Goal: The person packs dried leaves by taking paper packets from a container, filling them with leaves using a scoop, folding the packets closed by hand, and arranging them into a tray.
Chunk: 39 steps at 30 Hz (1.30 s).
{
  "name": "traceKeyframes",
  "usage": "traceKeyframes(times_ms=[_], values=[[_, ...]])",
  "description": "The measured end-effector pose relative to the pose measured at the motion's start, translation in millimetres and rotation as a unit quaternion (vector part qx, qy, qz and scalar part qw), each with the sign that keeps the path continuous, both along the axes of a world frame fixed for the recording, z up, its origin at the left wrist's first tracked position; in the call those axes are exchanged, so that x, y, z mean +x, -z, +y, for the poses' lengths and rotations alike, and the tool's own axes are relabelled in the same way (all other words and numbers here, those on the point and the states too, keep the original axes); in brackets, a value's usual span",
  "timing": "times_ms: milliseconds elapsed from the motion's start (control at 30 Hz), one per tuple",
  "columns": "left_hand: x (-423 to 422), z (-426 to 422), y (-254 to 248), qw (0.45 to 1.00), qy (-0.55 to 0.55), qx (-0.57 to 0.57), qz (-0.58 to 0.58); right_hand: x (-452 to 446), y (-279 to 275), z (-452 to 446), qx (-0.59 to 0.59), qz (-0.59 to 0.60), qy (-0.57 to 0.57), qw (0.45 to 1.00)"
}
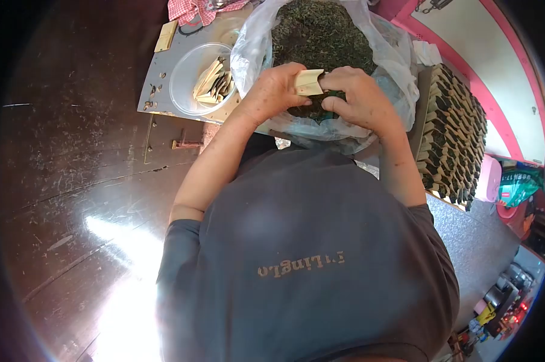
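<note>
My left hand (pixel 274 90) is closed on a small cream paper packet (pixel 309 82), thumb below and fingers above. The packet lies sideways, its dark end facing right. Against that end are the curled fingers of my right hand (pixel 362 99); its thumb hangs lower and apart from the packet. Whatever the right fingertips hold is hidden. Both hands are over the near part of a large heap of dried, chopped dark-green leaves (pixel 321 36), which fills a container lined with a clear plastic bag (pixel 251 51).
Left of the bag, a clear round tub (pixel 177 84) holds several paper pieces (pixel 211 84). A flat cream packet (pixel 166 36) lies at the table's left corner, near a red checked cloth (pixel 191 9). Stacked rows of filled packets (pixel 456 133) stand on the right.
</note>
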<state>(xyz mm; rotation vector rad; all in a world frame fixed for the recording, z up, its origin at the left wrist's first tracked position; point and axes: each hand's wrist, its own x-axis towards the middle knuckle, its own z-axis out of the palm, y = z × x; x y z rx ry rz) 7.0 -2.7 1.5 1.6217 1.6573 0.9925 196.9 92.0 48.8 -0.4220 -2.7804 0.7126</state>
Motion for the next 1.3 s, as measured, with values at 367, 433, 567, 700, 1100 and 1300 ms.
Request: traceKeyframes(times_ms=[367, 433, 567, 700, 1100, 1300], values=[[-9.5, -0.2, 11.0, 0.998, -0.024, -0.032, -0.038, 26.0, 14.1, 17.3, -0.130, 0.173, 0.141, 0.966], [-8.9, -1.0, 8.7, 0.999, -0.031, -0.027, -0.020, 25.0, 25.0, 18.8, -0.085, 0.076, 0.154, 0.981], [-10.2, -0.8, 7.8, 0.999, -0.039, -0.025, -0.021, 18.7, 69.7, 12.7, 0.028, -0.072, 0.076, 0.994], [-16.0, -1.1, 14.3, 0.994, -0.048, -0.013, -0.094, 10.6, 88.1, 10.5, 0.044, -0.077, 0.076, 0.993], [-24.0, -0.8, 17.4, 0.987, -0.077, -0.011, -0.142, 12.1, 99.0, 20.1, -0.116, 0.247, 0.240, 0.932], [-26.3, 0.6, 20.4, 0.984, -0.075, -0.013, -0.163, 8.0, 92.2, 25.4, -0.180, 0.239, 0.357, 0.885]])
